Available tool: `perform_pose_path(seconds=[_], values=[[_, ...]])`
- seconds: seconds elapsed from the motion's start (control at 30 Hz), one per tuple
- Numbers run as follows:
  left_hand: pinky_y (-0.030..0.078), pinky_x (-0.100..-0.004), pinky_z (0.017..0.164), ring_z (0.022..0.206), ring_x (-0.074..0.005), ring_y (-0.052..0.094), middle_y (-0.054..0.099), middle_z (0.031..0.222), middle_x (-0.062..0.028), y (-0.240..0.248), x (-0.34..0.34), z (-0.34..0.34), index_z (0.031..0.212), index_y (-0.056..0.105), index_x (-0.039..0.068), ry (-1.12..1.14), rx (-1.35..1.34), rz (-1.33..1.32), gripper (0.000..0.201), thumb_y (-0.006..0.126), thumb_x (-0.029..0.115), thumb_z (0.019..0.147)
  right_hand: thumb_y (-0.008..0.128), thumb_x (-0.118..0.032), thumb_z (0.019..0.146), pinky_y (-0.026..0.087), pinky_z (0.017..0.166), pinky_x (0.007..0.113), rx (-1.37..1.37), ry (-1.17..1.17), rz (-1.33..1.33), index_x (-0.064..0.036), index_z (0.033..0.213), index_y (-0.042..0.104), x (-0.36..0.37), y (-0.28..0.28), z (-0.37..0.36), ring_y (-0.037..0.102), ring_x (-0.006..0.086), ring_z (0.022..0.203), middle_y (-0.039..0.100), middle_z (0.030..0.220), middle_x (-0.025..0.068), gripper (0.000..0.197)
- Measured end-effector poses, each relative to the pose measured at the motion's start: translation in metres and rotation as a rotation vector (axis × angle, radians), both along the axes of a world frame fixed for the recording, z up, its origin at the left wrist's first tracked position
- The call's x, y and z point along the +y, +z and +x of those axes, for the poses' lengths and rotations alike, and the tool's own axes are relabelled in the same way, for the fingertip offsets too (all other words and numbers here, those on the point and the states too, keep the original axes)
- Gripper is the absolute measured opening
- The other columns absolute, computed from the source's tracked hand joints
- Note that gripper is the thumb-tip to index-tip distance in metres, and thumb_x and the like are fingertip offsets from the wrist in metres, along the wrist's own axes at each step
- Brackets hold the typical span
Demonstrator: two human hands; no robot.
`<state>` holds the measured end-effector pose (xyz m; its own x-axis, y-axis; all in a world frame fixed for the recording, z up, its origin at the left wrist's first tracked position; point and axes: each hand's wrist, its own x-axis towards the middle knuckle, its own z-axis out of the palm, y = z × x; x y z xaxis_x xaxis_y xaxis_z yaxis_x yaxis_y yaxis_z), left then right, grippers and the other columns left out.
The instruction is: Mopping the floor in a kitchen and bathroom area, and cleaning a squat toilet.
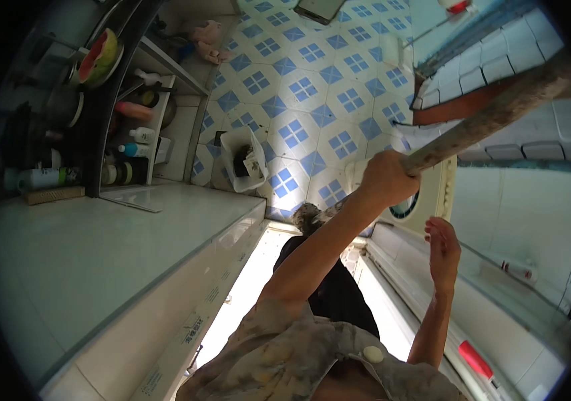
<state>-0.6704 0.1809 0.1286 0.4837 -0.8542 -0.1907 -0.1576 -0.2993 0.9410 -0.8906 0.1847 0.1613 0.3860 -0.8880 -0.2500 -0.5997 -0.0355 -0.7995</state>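
Observation:
My left hand (387, 179) is wrapped round the long, worn wooden handle of a mop (492, 120). The handle slants up to the upper right and passes partly behind my left forearm. Low down, the grey, shaggy mop head (307, 218) rests by the floor's near edge, partly hidden by my arm and dark trousers. My right hand (443, 248) is raised to the right, apart from the handle. Its fingers are loosely bent, and nothing shows in them.
A white bin (242, 160) with rubbish stands on the blue-and-white tiled floor (312, 87). Left are a pale counter (118, 247) and shelves of bottles, with a cut watermelon (102, 57) above. A cream washing machine (436, 194) stands right, near a red-handled tool (476, 359).

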Motion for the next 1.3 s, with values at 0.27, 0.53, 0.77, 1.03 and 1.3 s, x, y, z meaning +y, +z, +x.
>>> perform_pose_path(seconds=[0.27, 0.53, 0.77, 1.03, 1.3], values=[[0.053, -0.0431, 0.065, 0.069, -0.0398, 0.065, 0.063, 0.067, -0.0231, 0.024, -0.093, 0.091, 0.07, 0.068, 0.001, -0.065, 0.043, -0.132, 0.023, 0.066, 0.024, 0.072, 0.045, -0.004, 0.098, 0.05, 0.083, 0.031, -0.05, -0.042, -0.094, 0.0008, 0.112, 0.059, -0.062, 0.057, 0.068, 0.06, 0.0157, 0.095, 0.063, 0.103, 0.0087, 0.021], [0.052, -0.0443, 0.072, 0.075, -0.0361, 0.065, 0.066, 0.073, -0.0183, -0.026, -0.152, 0.171, 0.067, 0.068, 0.008, -0.297, 0.0, -0.013, 0.012, 0.064, 0.019, 0.067, 0.039, 0.001, 0.095, 0.051, 0.072, 0.032, -0.273, 0.12, -0.871, 0.0008, 0.108, 0.056, -0.152, 0.143, 0.163, 0.06, 0.0232, 0.085, 0.062, 0.098, 0.0139, 0.022], [0.054, -0.0431, 0.075, 0.076, -0.0359, 0.068, 0.068, 0.076, -0.0202, -0.055, -0.202, 0.232, 0.073, 0.071, 0.003, -0.395, -0.045, 0.08, 0.016, 0.065, 0.015, 0.064, 0.045, 0.004, 0.093, 0.049, 0.087, 0.049, 0.215, 0.428, -1.709, 0.0012, 0.112, 0.054, -0.255, 0.195, 0.244, 0.058, 0.0381, 0.104, 0.059, 0.111, 0.021, 0.021], [0.053, -0.0464, 0.071, 0.076, -0.0397, 0.066, 0.067, 0.074, -0.0199, -0.108, -0.274, 0.279, 0.068, 0.068, 0.007, -0.445, -0.115, 0.179, 0.011, 0.063, 0.015, 0.064, 0.054, -0.015, 0.095, 0.033, 0.106, 0.044, 0.991, 0.341, -1.471, -0.0112, 0.116, 0.066, -0.4, 0.183, 0.317, 0.046, 0.0305, 0.124, 0.059, 0.13, 0.0024, 0.025], [0.055, -0.0435, 0.072, 0.079, -0.0368, 0.068, 0.068, 0.08, -0.0209, -0.138, -0.335, 0.353, 0.078, 0.071, 0.001, -0.493, -0.176, 0.336, 0.023, 0.066, 0.018, 0.064, 0.058, -0.027, 0.092, 0.031, 0.099, 0.041, 1.117, 0.475, -1.081, -0.0144, 0.116, 0.066, -0.519, 0.153, 0.343, 0.047, 0.0234, 0.122, 0.062, 0.125, -0.0005, 0.028]])
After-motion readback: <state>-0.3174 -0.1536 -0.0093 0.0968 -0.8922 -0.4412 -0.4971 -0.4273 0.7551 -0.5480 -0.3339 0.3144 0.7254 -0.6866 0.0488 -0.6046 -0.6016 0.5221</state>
